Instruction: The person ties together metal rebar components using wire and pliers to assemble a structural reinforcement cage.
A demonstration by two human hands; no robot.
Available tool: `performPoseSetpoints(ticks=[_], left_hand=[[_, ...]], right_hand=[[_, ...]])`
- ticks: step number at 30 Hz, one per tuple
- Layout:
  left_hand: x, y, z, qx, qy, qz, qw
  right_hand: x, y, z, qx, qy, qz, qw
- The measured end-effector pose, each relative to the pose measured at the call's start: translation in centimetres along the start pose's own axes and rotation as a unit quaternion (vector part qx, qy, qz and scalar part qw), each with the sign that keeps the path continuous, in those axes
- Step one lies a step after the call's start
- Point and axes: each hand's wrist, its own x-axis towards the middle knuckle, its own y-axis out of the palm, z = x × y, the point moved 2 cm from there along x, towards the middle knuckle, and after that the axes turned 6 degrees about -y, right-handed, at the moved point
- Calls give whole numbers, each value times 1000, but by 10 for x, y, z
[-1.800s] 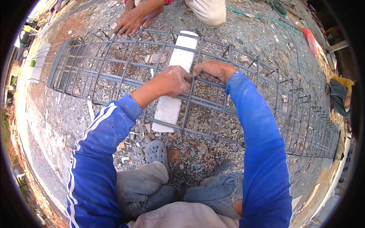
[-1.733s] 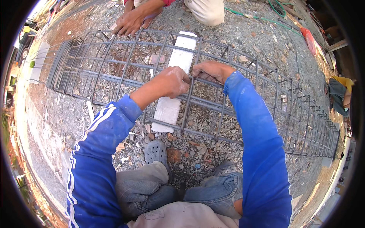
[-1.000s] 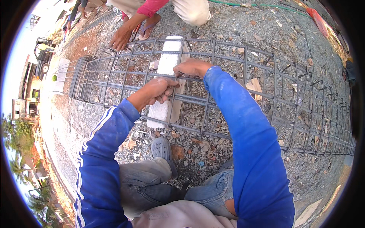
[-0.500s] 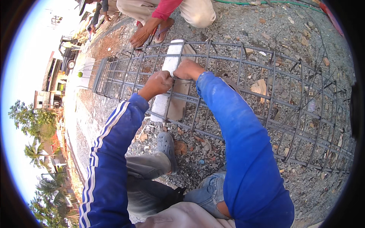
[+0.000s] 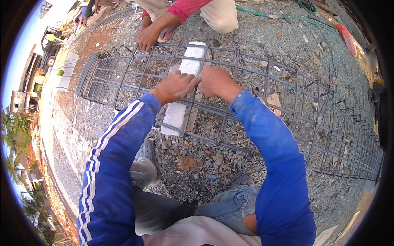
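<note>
My left hand (image 5: 175, 87) and my right hand (image 5: 217, 80) meet over the middle of a steel rebar cage (image 5: 267, 76), knuckles almost touching. Both are closed, fingertips pinched at a cross bar; whatever sits between them is too small or hidden to make out. Beneath the hands, a long white block (image 5: 174, 118) lies crosswise under the cage, with a tan board (image 5: 192, 119) alongside it. Across the cage, a co-worker's hand (image 5: 147, 38) rests at its far long bars.
Gravel and broken stone (image 5: 217, 164) cover the ground, with a reddish stone (image 5: 186, 163) by my feet. The cage stretches far to the right. A green hose (image 5: 287, 18) runs along the back, near a red object (image 5: 347, 39). A dark vehicle (image 5: 50, 51) stands at far left.
My view has shifted, so the cage and surroundings sit differently in the picture. Both my hands stay closed at the same part of the cage, while the co-worker's hands remain by its far edge.
</note>
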Motion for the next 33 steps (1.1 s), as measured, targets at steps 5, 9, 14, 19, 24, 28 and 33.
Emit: performPoseSetpoints(ticks=[5,9,14,19,24,28,33], left_hand=[[-1,5,27,-48,114,-23,992],[-1,22,31,-160,133,-97,973],[-12,33,44,-324,97,-132,932],[-13,46,29,-346,61,-145,925],[-15,42,26,-329,66,-227,914],[-26,56,20,-303,35,-214,928],[-22,52,22,-338,22,-169,926]], right_hand=[[-5,20,18,17,3,-6,1000],[-24,18,9,22,61,-8,998],[-22,22,11,61,101,-45,992],[-16,25,8,65,150,-36,986],[-18,24,21,-162,153,-37,974],[-3,21,25,-147,180,-32,972],[0,28,7,-138,130,-89,978]])
